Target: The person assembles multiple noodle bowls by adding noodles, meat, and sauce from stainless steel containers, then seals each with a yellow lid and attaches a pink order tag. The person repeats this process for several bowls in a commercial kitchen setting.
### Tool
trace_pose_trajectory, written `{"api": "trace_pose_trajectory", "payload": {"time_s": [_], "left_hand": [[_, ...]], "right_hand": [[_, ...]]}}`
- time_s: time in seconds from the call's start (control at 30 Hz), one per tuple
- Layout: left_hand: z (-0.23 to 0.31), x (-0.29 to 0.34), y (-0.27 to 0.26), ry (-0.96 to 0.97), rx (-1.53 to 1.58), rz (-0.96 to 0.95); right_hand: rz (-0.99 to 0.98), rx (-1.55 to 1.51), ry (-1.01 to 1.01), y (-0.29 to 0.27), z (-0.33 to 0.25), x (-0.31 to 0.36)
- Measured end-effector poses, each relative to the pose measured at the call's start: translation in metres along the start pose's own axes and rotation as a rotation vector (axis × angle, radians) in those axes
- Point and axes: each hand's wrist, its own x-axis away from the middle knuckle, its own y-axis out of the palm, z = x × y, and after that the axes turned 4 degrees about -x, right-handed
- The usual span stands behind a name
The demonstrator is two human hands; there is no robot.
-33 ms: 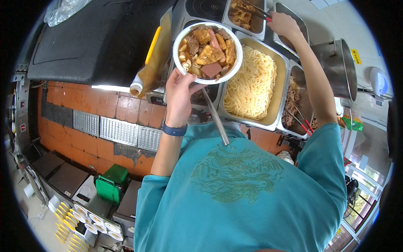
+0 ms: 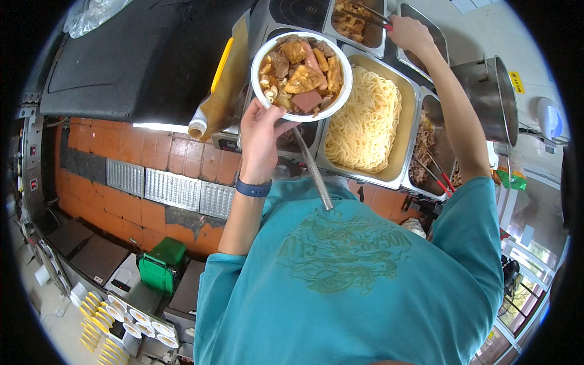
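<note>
Nothing visibly shifts between the earlier frame and now. Loaded with sauced food pieces (image 2: pixel 307 78), the white bowl (image 2: pixel 347 78) is held up, overlapping the noodle tray (image 2: pixel 409 106) in view. The left grip (image 2: pixel 260 129) pinches its near rim, thumb uppermost; fingers underneath are mostly hidden. That one-sided hold could, I judge, let the bowl's weight tip it and spill sauce onto the noodles (image 2: pixel 363 131). Farther out, the right grip (image 2: pixel 411 35) is closed around dark tongs (image 2: pixel 370 19) at the browned-food tray (image 2: pixel 374 50); whether they clasp anything I cannot tell.
</note>
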Motion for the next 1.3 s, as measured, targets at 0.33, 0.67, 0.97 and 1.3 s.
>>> {"api": "trace_pose_trajectory", "payload": {"time_s": [0.33, 0.67, 0.97, 1.3], "left_hand": [[0.001, 0.001, -0.003, -0.003, -0.02, -0.011], [0.002, 0.002, -0.002, 0.007, -0.028, 0.012], [0.003, 0.002, -0.004, 0.0, -0.057, 0.001], [0.001, -0.001, -0.007, 0.02, -0.02, -0.016]], "right_hand": [[-0.201, 0.158, 0.019, -0.062, -0.043, -0.008], [-0.072, 0.152, -0.156, -0.039, -0.019, 0.003], [-0.053, 0.211, -0.16, -0.02, -0.029, -0.011], [-0.279, -0.53, 0.06, -0.065, 0.044, 0.062]]}}
